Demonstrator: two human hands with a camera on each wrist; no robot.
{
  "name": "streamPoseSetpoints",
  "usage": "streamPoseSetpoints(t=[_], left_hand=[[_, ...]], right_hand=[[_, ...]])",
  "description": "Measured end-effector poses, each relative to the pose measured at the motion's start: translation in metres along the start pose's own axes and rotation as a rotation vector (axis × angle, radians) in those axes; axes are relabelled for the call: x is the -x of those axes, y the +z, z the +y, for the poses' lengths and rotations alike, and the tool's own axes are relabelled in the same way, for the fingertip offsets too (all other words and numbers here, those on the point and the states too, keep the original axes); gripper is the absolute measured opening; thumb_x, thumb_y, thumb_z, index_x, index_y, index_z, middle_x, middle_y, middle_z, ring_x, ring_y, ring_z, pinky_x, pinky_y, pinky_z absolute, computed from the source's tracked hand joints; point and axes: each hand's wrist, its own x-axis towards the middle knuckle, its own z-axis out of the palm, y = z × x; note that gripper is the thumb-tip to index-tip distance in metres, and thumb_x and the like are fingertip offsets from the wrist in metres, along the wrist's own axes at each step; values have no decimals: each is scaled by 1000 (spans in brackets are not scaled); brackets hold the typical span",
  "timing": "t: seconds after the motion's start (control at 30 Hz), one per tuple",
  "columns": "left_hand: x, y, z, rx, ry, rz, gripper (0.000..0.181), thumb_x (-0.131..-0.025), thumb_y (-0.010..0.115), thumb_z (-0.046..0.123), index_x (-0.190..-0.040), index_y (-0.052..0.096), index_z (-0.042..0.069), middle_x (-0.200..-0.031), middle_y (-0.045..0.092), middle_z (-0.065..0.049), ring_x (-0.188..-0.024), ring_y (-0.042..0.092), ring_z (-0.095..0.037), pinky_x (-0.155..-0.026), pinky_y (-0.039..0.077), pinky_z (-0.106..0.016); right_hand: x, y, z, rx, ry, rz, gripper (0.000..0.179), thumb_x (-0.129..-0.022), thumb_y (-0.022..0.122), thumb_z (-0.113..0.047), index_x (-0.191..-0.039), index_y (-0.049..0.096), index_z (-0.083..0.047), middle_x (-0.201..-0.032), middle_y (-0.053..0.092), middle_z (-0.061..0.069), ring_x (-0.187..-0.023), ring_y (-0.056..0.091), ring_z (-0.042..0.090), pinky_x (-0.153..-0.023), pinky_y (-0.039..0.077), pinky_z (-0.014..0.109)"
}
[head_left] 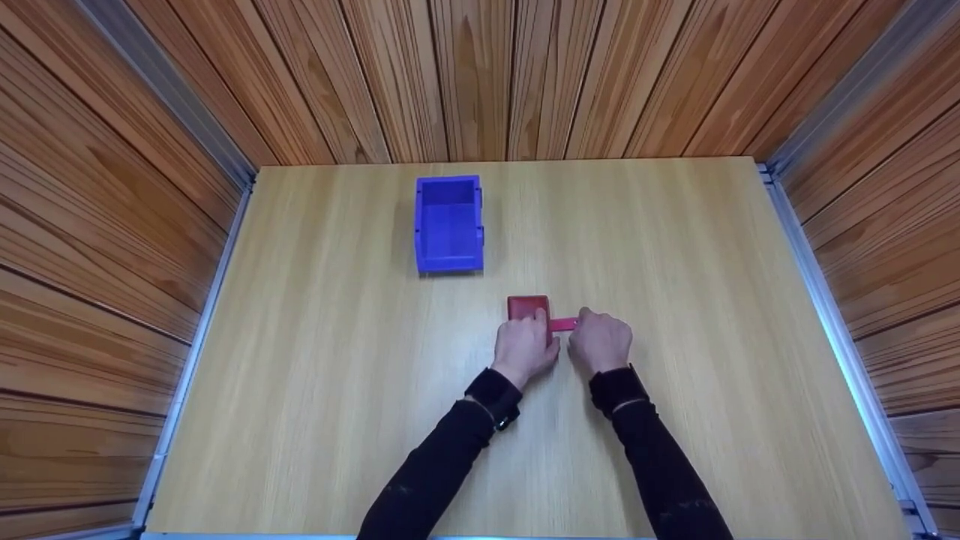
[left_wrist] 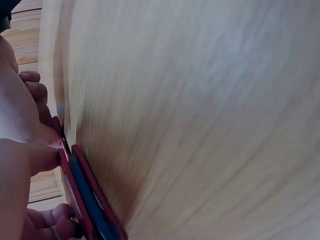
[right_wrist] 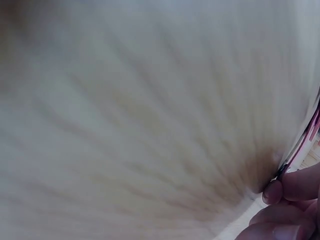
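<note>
A red wallet (head_left: 525, 304) lies flat on the table in front of the two hands. My left hand (head_left: 523, 348) holds it, with one finger along its top and the thumb at its right edge. In the left wrist view the edge of the wallet (left_wrist: 87, 195) shows red covers with a blue layer between them. From its right side a pinkish-red strap (head_left: 562, 324) runs across to my right hand (head_left: 601, 342). That hand pinches the strap's end between thumb and finger, close above the table in the right wrist view. Its fingertips hide the very end.
Beyond the wallet, slightly left, stands a blue bin (head_left: 450, 232) with nothing visible inside. The light wooden table (head_left: 337, 360) is bordered by metal rails (head_left: 840, 337) and wood-plank walls (head_left: 480, 82).
</note>
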Motion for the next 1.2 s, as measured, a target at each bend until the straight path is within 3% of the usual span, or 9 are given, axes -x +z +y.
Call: streamPoseSetpoints(t=[0.27,0.5,0.73,0.93,1.2], left_hand=[[3,1,-5,41,22,82,46,-91,68,47,-112,68,6,-77,73,-5,-64,70,-21,-56,56,-34],[6,-4,-10,85,13,56,55,-94,63,46,-126,67,2,-82,75,-8,-69,72,-24,-61,58,-36],[7,-9,-15,171,3,42,46,-95,61,45,-116,66,4,-76,72,-8,-68,72,-27,-62,58,-40],[10,-13,-23,219,-20,43,54,-97,60,44,-126,66,-1,-78,71,-9,-64,68,-25,-62,57,-37],[14,-23,-36,301,-104,-6,49,-98,55,44,-120,64,2,-73,66,-7,-65,66,-24,-60,53,-37]], right_hand=[[-1,0,1,-23,0,-7,10,-89,56,-7,-83,63,-4,-65,62,15,-58,60,32,-52,45,47],[-2,0,1,-18,4,-40,10,-90,55,-8,-86,64,-4,-66,63,15,-58,61,32,-53,45,46],[-2,0,1,-8,7,-46,11,-90,55,-8,-88,65,-5,-70,66,17,-63,65,36,-56,48,49],[-4,0,1,-4,-3,-45,13,-91,54,-8,-91,66,-3,-71,66,18,-63,65,35,-55,48,49],[-3,-1,2,10,-29,-44,17,-97,55,-12,-89,66,-2,-62,57,11,-54,50,24,-48,36,39]])
